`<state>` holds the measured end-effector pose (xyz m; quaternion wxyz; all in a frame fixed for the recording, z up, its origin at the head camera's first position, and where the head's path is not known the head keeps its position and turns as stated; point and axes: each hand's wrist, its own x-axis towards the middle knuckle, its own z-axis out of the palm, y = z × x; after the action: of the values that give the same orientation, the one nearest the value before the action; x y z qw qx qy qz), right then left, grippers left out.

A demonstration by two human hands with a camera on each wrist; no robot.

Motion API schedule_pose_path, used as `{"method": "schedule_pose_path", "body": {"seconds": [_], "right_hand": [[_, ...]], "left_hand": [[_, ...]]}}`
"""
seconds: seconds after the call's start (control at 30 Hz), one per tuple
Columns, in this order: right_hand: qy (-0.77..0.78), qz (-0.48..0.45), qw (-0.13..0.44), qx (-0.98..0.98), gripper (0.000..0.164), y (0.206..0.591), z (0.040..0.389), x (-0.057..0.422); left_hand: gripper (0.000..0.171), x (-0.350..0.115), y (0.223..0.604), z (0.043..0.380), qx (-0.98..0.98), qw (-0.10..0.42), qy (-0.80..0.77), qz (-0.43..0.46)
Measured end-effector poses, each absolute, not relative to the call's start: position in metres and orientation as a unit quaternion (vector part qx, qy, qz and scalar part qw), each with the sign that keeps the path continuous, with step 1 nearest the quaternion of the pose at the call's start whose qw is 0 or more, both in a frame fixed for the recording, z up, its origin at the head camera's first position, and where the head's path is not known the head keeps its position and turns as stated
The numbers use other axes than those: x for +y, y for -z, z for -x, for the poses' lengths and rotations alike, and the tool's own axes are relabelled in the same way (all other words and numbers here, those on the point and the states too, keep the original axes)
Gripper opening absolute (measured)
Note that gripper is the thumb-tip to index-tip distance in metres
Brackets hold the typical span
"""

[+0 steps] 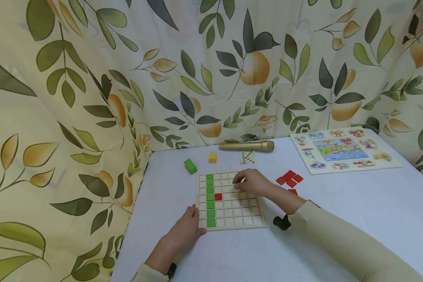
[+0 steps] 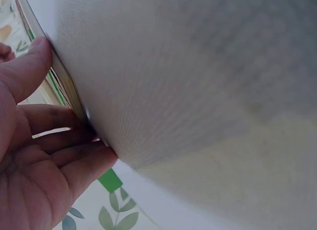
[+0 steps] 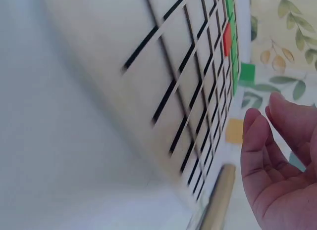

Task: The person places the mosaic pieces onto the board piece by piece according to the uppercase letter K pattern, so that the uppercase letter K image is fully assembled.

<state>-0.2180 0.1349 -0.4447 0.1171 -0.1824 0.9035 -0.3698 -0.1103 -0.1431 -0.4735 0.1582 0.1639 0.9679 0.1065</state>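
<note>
A square wooden grid board (image 1: 237, 213) lies on the table. A column of green squares (image 1: 210, 203) runs down its left side, with one red square (image 1: 218, 197) to the right of that column. My left hand (image 1: 185, 229) rests at the board's near left corner. In the left wrist view its thumb and fingertips (image 2: 106, 156) touch the board's edge. Above the upper middle of the grid is my right hand (image 1: 252, 182), thumb and forefinger bent toward each other. The right wrist view shows a small gap between those fingertips (image 3: 253, 118) and no piece there.
Several loose red squares (image 1: 290, 178) lie right of the board. Beyond it are a green block (image 1: 190, 166), a yellow block (image 1: 212, 158), a small pattern card (image 1: 248, 157) and a gold microphone (image 1: 246, 146). A picture puzzle board (image 1: 345, 150) lies at the back right, before patterned cloth.
</note>
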Motion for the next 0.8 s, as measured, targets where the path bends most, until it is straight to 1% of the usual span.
{"method": "schedule_pose_path", "body": {"seconds": [0.23,0.43,0.6,0.8], "right_hand": [[0.363,0.157,0.116,0.911,0.013,0.450,0.209,0.174],[0.358,0.138,0.113,0.916,0.010,0.455,0.202,0.206],[0.357,0.129,0.110,0.919,0.012,0.456,0.197,0.226],[0.341,0.108,0.105,0.928,0.013,0.459,0.186,0.251]], "left_hand": [[0.081,-0.142,0.474,0.108,0.968,0.154,-0.105,-0.167],[0.080,-0.140,0.472,0.109,0.967,0.153,-0.109,-0.169],[0.080,-0.142,0.472,0.108,0.968,0.154,-0.120,-0.159],[0.081,-0.143,0.474,0.108,0.967,0.151,-0.116,-0.167]]}}
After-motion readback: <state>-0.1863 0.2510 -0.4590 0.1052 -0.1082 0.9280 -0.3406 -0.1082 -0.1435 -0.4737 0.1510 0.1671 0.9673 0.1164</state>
